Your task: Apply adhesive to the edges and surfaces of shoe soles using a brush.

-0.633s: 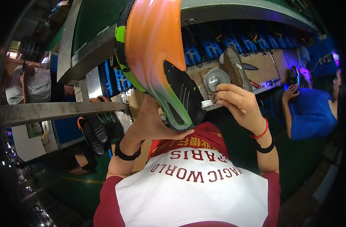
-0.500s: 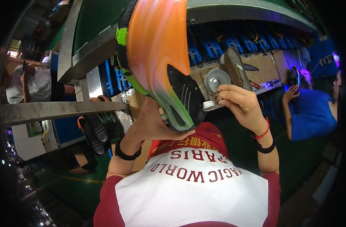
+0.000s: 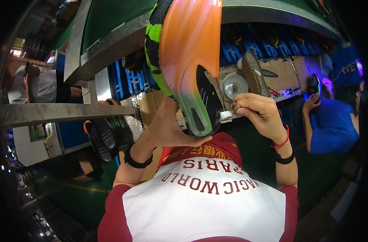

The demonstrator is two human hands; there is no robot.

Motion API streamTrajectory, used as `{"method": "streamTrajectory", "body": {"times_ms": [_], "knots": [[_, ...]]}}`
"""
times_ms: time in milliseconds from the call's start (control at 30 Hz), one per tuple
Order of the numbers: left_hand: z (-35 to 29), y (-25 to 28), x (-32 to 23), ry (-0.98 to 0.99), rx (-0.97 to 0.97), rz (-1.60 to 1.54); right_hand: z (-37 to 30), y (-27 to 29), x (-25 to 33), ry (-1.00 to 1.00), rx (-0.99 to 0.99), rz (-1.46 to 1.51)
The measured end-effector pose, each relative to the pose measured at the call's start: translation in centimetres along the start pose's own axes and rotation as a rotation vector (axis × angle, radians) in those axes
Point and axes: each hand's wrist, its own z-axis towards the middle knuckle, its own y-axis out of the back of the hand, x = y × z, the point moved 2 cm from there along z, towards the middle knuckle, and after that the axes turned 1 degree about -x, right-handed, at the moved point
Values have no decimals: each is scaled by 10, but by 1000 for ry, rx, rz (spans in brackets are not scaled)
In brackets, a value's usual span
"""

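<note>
A sneaker with an orange-to-green sole [image 3: 188,52] stands on end in front of me, its black and bright green side facing left. My left hand [image 3: 165,127] is closed around its lower end from below, partly hidden behind it. Between the fingertips of my right hand [image 3: 260,113] is pinched a small tool with a white padded head [image 3: 225,117]. This head is right beside the black part of the sole; I cannot tell whether they touch. A round white dish [image 3: 234,86] lies just beyond it.
Behind the dish a worn brown shoe [image 3: 253,70] lies on a cardboard-covered shelf [image 3: 286,72]. A metal frame bar [image 3: 63,113] crosses the left side, with dark shoes [image 3: 105,137] below it. Co-workers sit at the left [image 3: 43,86] and right [image 3: 333,125].
The sneaker has shifted to the right with my left hand. The white padded head has turned slightly and sits a little lower and further right.
</note>
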Motion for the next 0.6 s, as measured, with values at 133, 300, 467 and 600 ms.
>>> {"method": "streamTrajectory", "body": {"times_ms": [133, 300, 467, 600], "knots": [[2, 2, -5, -21, -17, -97, 1, 0, 9, 112, -62, -187], [7, 7, -10, 34, -89, -321, -1, -5, 18, 254, -100, -410], [10, 10, -13, -28, -116, -346, 0, -8, 23, 323, -179, -463], [11, 10, -13, -31, -105, -400, 2, -11, 22, 360, -228, -472]]}}
